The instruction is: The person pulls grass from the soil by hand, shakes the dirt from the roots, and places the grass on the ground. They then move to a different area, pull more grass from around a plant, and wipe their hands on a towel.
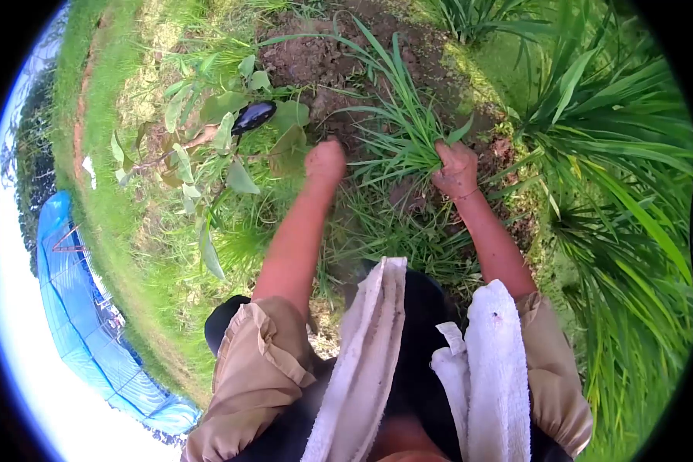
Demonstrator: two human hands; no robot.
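My right hand [456, 169] is closed round the base of a bunch of long green grass [408, 131], whose blades fan out up and to the left. To the left, my left hand [326, 160] is a fist low over the soil, beside the eggplant plant; whatever it may hold is hidden. A dark, glossy eggplant [254, 117] hangs among the broad leaves [241, 177] just up and left of that fist. Bare brown soil [308, 58] shows above both hands.
Tall grassy plants [616, 146] crowd the right side, along a strip of green-covered water or ground [508, 77]. Low weeds [416, 239] grow beneath my arms. A blue tarp structure [77, 308] stands far left. A white towel [362, 346] hangs from my neck.
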